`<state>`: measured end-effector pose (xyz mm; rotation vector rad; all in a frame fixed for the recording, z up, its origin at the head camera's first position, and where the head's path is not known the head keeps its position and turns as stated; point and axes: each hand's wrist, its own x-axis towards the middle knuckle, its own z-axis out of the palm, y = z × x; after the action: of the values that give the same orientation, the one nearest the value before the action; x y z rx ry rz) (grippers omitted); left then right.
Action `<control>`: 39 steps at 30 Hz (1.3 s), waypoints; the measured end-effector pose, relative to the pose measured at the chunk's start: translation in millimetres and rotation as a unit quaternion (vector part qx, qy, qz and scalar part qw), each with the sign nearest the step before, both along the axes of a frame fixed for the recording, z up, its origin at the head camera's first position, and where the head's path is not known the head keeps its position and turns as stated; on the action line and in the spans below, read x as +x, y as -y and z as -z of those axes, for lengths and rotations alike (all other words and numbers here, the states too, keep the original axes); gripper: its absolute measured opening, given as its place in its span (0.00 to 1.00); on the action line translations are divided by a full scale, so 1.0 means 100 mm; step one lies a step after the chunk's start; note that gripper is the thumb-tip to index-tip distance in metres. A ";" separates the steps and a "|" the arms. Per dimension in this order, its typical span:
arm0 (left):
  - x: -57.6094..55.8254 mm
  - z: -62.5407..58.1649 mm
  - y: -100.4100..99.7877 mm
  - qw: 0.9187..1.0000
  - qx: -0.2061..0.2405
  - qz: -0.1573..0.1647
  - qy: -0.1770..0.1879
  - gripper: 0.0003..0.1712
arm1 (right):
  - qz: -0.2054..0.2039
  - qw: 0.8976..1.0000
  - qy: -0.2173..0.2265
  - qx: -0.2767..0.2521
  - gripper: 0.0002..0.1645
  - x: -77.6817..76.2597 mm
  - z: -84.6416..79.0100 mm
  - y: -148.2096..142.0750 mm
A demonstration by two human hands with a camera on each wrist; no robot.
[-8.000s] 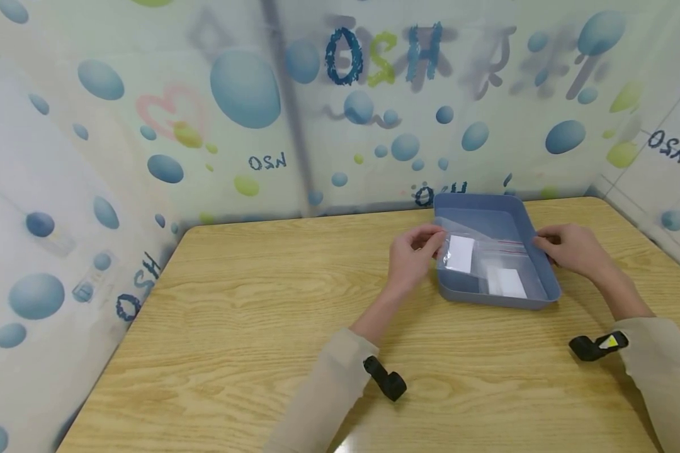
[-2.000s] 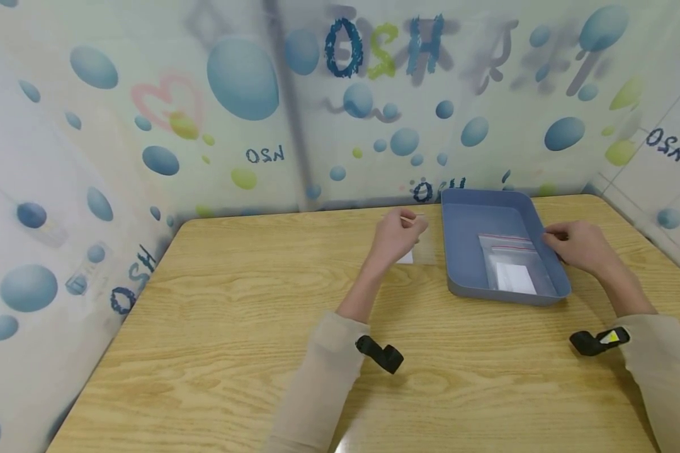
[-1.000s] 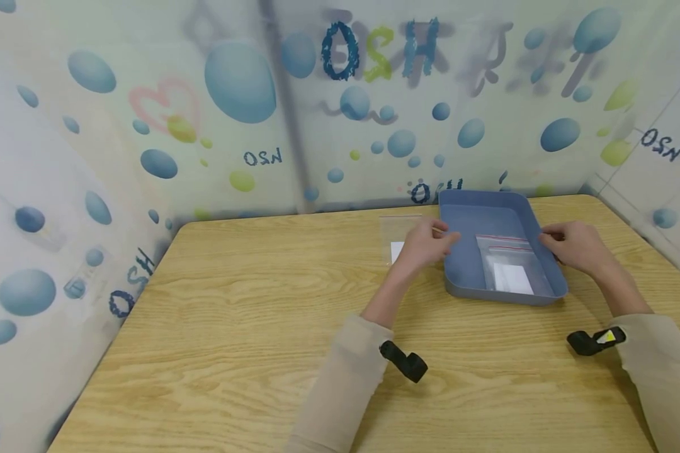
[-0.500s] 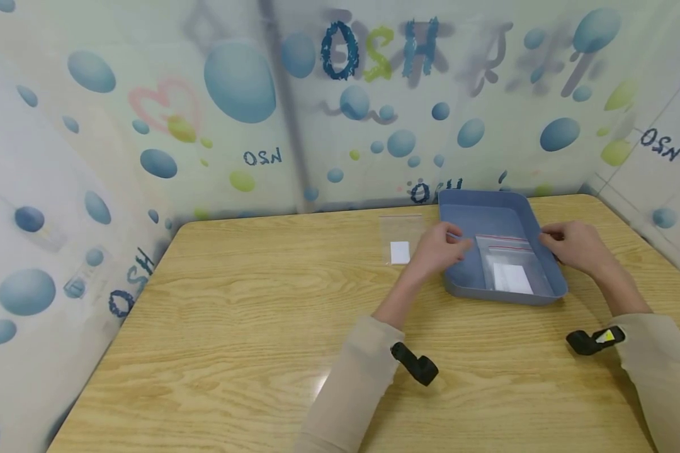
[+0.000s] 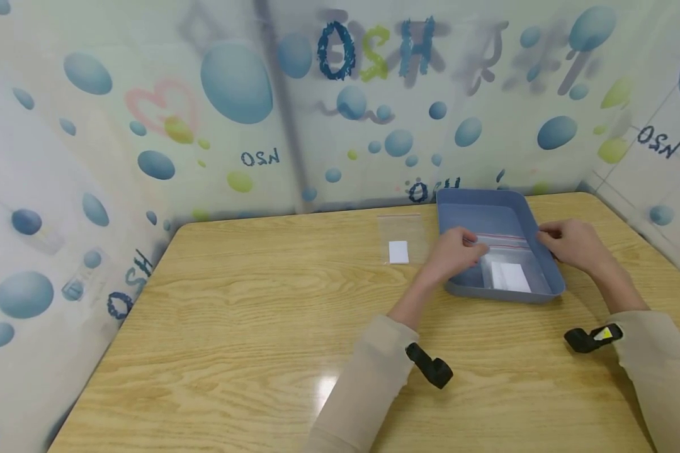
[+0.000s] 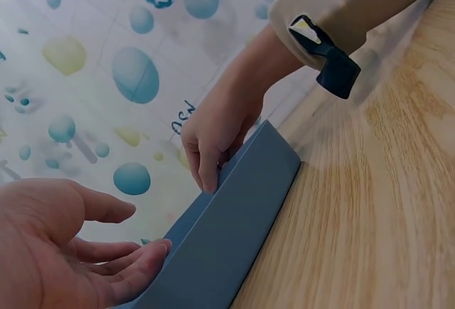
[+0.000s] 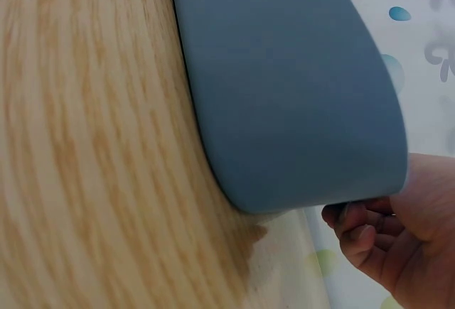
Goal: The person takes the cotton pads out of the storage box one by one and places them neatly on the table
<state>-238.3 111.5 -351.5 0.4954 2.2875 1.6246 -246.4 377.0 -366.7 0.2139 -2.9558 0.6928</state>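
In the head view I have the clear zip bags right of centre in the frame, overlapping, with red lines along their tops and white cards showing through. They lie inside the blue-grey tray, toward its near right corner.

The left hand reaches over the tray's left side, its fingertips at the bags' left edge; I cannot tell from here whether they touch. On my left wrist feed that hand fills the lower left, fingers loosely bent, thumb apart, holding nothing. The right hand, right of the tray in the head view, pinches its right rim; my right wrist feed shows its curled fingers at the lower right, against the tray's outside.

Just left of the tray, another clear bag lies flat on the wood-grain table, a white square in its lower part. Both beige sleeves carry black wrist cameras. Across the top of the frame I see the pale wall covering, printed with blue and green bubbles and lettering.
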 end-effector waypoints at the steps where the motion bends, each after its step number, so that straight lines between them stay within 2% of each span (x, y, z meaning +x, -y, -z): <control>1: 0.01 0.00 -0.02 1.000 -0.004 -0.002 0.001 0.21 | 0.000 1.000 0.000 0.000 0.22 0.00 0.00 0.00; 8: 0.03 0.07 -0.15 0.999 0.004 -0.016 0.030 0.20 | -0.001 1.000 -0.002 0.000 0.21 0.00 0.01 0.00; 18: 0.06 0.11 -0.30 0.995 -0.018 -0.063 0.077 0.22 | 0.000 1.000 0.001 0.002 0.22 -0.02 0.00 0.00; 22: 0.06 0.13 -0.32 0.994 0.005 -0.069 0.090 0.17 | 0.002 1.000 -0.002 0.001 0.22 -0.02 0.00 0.00; 27: 0.07 0.16 -0.33 0.990 0.061 -0.069 0.111 0.14 | 0.001 1.000 -0.009 0.004 0.22 -0.01 0.01 0.00; 32: 0.08 0.19 -0.34 0.989 0.082 -0.067 0.100 0.11 | 0.001 1.000 -0.010 0.004 0.22 -0.02 0.01 -0.01; 39: 0.11 0.18 -0.38 0.993 0.042 -0.079 0.071 0.06 | -0.001 1.000 -0.020 0.002 0.21 -0.03 0.03 -0.02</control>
<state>-227.1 149.6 -369.9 0.2134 2.2092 1.7735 -249.1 378.6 -369.7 0.2292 -2.9202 0.6749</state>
